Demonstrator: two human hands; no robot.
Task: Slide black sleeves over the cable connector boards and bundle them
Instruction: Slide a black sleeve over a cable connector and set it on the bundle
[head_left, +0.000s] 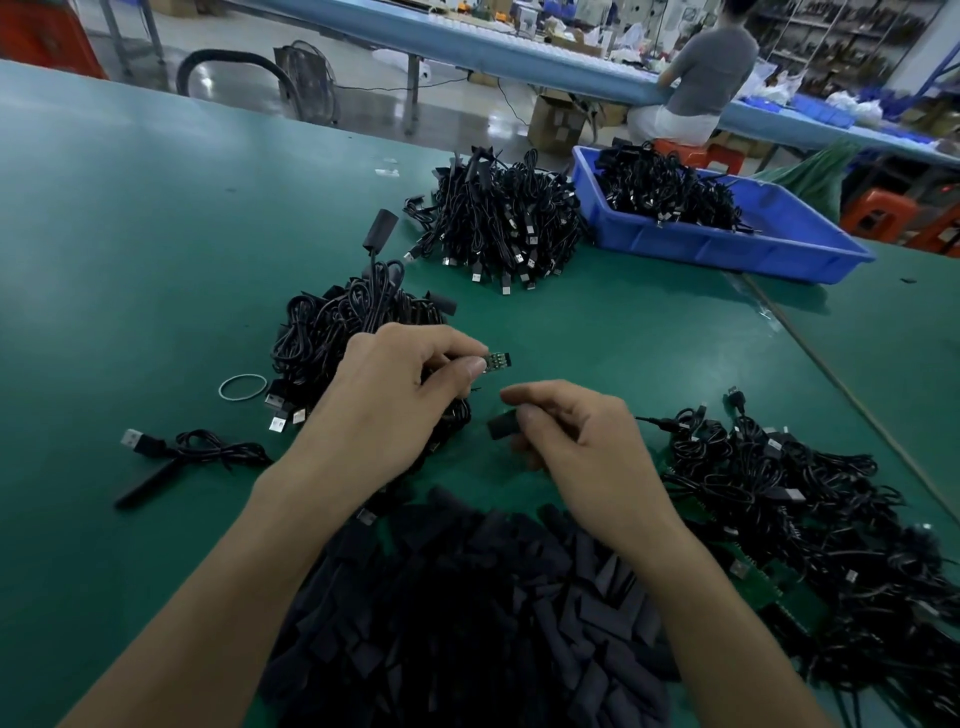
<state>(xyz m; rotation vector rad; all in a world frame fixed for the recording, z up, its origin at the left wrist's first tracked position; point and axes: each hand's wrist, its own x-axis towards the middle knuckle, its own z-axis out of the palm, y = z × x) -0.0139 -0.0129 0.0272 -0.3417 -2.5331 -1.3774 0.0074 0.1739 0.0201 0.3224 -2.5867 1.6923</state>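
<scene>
Connector board (497, 360): small, stiff, light; pinched at its cable end by left hand (400, 395) above table (156, 234). Black sleeve (503, 426): soft, collapsible; right hand (571, 441) pinches it just below; take by edges.

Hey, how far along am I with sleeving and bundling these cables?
Done, it seems: a sleeved cable heap beside the left hand and bundles by the blue bin. In hand: the left hand pinches a bare connector board, the right hand holds a black sleeve, not yet on. Left: the unsleeved cable pile at right.
</scene>
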